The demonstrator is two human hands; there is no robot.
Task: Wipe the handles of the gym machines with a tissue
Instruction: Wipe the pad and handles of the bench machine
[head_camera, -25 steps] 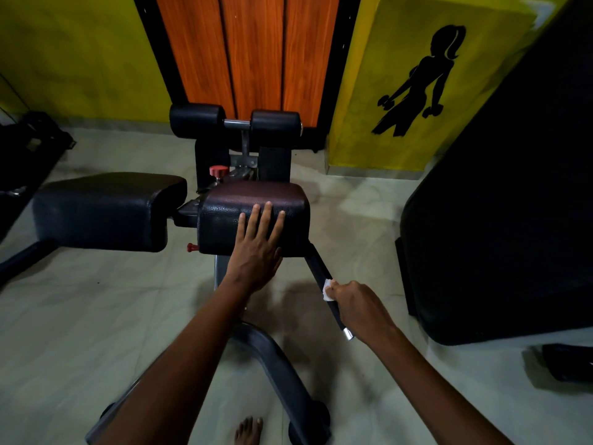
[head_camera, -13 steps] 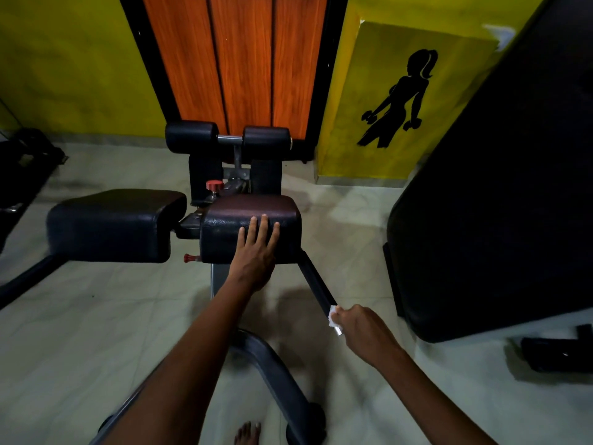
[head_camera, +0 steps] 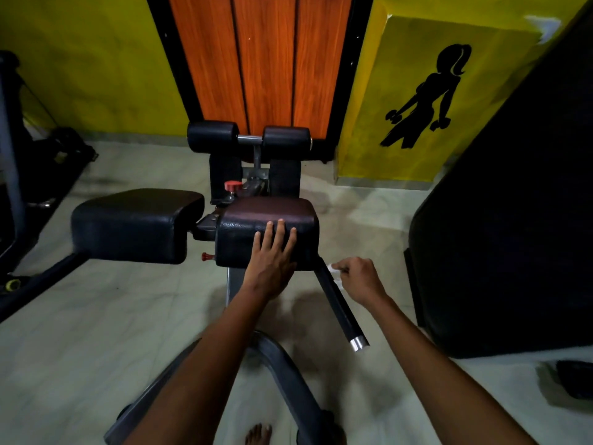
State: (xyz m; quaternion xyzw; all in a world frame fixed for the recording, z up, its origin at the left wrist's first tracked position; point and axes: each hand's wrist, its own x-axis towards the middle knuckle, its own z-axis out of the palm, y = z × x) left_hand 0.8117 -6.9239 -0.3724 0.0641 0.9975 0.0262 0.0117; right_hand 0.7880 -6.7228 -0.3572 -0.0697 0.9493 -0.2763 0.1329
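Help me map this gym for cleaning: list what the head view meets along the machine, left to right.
Left pad → small red knob → left hand → tissue → right hand → large dark machine.

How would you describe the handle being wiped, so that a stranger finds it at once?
Start at the orange door; before it stands a machine with two black pads. From the right pad, where the left hand rests, a black handle slants toward the viewer. Only it has a silver end cap, and the right hand holds a white tissue against it.
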